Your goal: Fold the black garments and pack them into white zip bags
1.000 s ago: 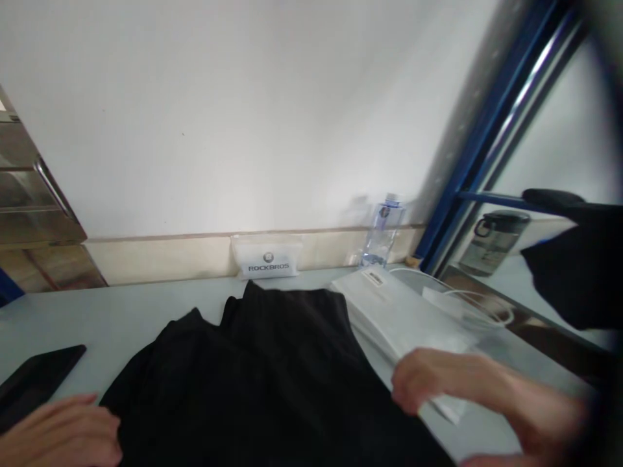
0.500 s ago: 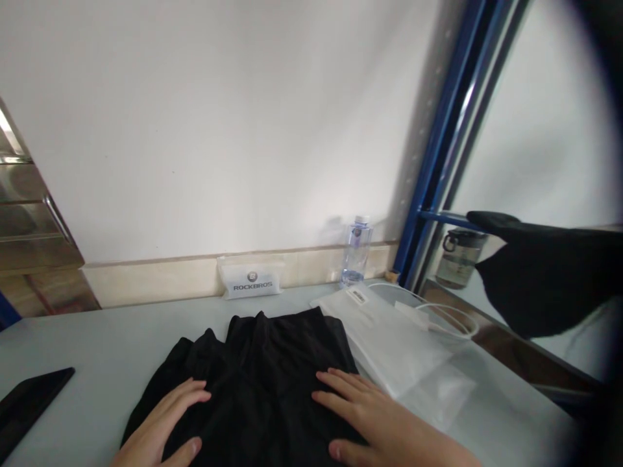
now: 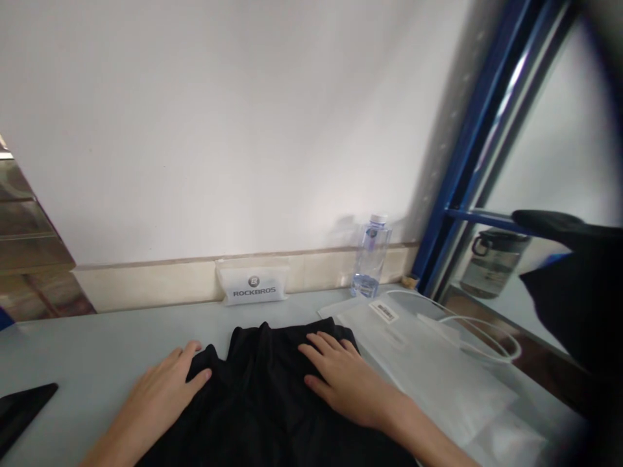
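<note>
Pointing one edge at the wall [image 3: 272, 130], the black cloth [image 3: 272, 395] runs out of view, long way unclear. Right hand [image 3: 343, 376] lies flat; can't tell if left hand [image 3: 165, 386] grips.

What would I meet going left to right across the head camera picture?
Black flat thing, left hand, ROCKBROS packet, clear bottle, dark-lidded jar. The black cloth and right hand overlap others, so I skip them.
</note>
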`<state>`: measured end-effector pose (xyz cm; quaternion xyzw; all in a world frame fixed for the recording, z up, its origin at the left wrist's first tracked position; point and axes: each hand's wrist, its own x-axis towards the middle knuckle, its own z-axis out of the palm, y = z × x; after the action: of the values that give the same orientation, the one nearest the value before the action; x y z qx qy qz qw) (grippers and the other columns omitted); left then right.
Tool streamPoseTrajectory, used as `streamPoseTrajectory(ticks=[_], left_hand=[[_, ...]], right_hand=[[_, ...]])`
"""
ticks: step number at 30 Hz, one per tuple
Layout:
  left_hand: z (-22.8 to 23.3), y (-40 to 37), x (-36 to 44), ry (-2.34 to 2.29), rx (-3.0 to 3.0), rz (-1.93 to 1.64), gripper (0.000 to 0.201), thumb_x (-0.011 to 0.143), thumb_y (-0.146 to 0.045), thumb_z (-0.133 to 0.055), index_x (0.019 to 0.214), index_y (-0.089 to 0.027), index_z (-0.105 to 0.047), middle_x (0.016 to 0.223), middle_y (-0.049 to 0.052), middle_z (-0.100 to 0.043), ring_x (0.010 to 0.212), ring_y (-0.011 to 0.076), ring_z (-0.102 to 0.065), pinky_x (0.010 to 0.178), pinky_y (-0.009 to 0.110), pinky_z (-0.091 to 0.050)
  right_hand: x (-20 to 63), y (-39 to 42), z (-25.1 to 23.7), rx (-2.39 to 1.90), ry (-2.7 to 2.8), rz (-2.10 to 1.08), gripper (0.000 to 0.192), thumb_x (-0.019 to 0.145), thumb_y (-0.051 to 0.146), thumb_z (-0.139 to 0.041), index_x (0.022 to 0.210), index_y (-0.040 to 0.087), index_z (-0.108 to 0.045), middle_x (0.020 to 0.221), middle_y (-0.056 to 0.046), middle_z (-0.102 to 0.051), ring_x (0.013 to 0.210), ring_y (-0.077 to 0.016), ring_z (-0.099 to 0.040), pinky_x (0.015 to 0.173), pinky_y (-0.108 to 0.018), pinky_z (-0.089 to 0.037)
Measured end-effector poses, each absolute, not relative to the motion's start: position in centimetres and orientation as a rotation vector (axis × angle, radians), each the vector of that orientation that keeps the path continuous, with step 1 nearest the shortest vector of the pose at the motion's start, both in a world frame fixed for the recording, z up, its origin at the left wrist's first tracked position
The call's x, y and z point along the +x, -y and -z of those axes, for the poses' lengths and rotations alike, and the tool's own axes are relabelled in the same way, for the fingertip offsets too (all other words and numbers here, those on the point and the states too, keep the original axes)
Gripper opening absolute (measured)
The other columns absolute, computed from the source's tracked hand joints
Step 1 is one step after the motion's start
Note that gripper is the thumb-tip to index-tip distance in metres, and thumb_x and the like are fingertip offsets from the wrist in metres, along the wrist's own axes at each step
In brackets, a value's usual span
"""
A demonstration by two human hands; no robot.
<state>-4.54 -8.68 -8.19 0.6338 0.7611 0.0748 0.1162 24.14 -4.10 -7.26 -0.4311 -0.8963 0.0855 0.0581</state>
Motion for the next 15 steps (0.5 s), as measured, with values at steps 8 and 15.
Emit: streamPoseTrajectory(ticks=[8,15], left_hand=[[7.7,11.1,-8.2,-2.239,1.542,-0.75,0.047,0.077,-0.051,-0.033,0.11,-0.021,-0.047,0.102,0.01,-0.067,0.097,0.0279,-0.063,0.084,0.038,-0.046],[10.3,12.6,-9.7,-2.265,1.493,-0.658,0.055,0.076,-0.059,-0.04,0.112,-0.021,-0.055,0.072,0.003,-0.07,0.071,0.0274,-0.068,0.064,0.035,-0.051]], right_hand=[[24.3,4.7,10.0,-1.233,2.66,-0.031,0.044,0.093,0.034,-0.038,0.135,0.022,-0.044,0.142,-0.011,-0.04,0.132,-0.0327,-0.032,0.101,-0.061,-0.032],[24.1,4.7,10.5,-1.144,2.681,-0.058,0.042,0.093,0.039,-0.038,0.132,0.025,-0.048,0.139,-0.01,-0.044,0.13,-0.0348,-0.034,0.099,-0.065,-0.03]])
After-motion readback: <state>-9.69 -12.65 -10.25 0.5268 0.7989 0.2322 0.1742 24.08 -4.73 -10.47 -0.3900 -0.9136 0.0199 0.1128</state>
